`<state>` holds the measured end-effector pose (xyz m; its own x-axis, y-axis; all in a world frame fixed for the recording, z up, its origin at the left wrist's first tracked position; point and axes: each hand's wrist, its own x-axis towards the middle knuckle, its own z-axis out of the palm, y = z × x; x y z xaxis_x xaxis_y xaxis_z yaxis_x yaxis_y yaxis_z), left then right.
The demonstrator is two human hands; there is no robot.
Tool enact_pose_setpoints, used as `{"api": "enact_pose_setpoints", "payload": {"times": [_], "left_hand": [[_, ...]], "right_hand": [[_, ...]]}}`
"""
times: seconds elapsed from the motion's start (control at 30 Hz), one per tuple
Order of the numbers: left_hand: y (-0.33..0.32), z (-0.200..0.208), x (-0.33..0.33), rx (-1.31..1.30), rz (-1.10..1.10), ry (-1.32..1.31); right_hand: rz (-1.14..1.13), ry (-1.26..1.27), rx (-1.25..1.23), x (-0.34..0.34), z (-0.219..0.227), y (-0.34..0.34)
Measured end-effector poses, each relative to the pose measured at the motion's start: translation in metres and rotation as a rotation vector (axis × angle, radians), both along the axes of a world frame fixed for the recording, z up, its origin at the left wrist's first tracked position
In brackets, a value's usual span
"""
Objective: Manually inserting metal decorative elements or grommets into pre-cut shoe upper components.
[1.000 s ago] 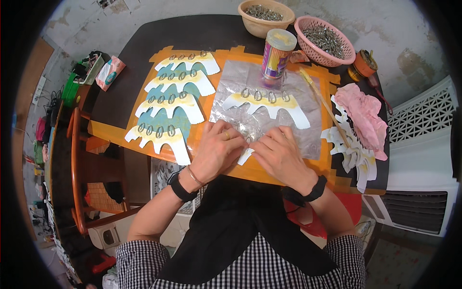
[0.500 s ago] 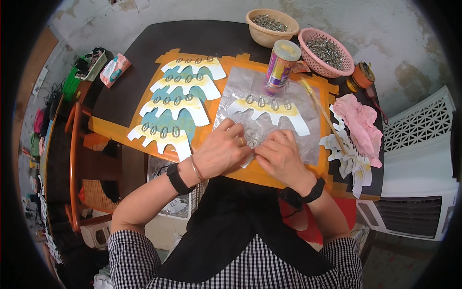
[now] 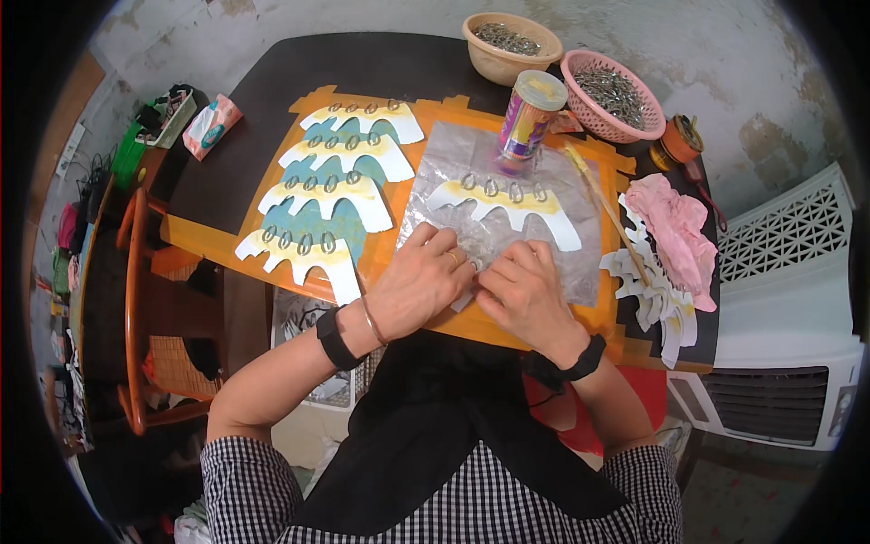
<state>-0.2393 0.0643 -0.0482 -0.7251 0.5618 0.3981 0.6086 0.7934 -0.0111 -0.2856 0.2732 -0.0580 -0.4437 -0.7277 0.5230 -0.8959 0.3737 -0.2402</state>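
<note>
My left hand (image 3: 421, 279) and my right hand (image 3: 526, 295) meet at the table's near edge, over a clear plastic sheet (image 3: 453, 150). The fingers of both are closed in a pinch, fingertips almost touching. What they pinch is small and mostly hidden; a bit of white shows beneath them. Just beyond lies a white scalloped piece (image 3: 548, 227) with a yellow smear and several oval metal loops (image 3: 516, 190) in a row. Several similar pieces, each with loops, lie in a column to the left, the nearest one (image 3: 343, 267) beside my left wrist.
Behind stand a purple-labelled jar (image 3: 526, 127), a beige bowl (image 3: 494, 68) and a pink basket (image 3: 580, 72), both full of small metal parts. A yellow-tipped stick (image 3: 609, 199) lies at right near white scalloped pieces (image 3: 666, 313) and a pink cloth (image 3: 671, 222). A tissue pack (image 3: 213, 127) sits far left.
The whole view has shifted slightly. Both hands stay pinched together in about the same place, with only small finger movement; the pieces on the table lie as before.
</note>
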Motion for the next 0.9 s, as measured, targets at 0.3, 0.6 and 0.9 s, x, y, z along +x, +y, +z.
{"api": "enact_pose_setpoints", "payload": {"times": [0.3,0.6,0.9], "left_hand": [[0.0,-0.008,0.003,0.115,0.076,-0.06],[0.005,-0.005,0.01,0.188,0.121,-0.142],[0.011,-0.012,0.015,0.195,0.177,-0.089]], "right_hand": [[-0.091,0.12,0.01,0.011,-0.006,-0.011],[-0.097,0.062,-0.062,0.005,-0.015,-0.008],[-0.092,-0.051,-0.025,0.01,-0.007,-0.003]]}}
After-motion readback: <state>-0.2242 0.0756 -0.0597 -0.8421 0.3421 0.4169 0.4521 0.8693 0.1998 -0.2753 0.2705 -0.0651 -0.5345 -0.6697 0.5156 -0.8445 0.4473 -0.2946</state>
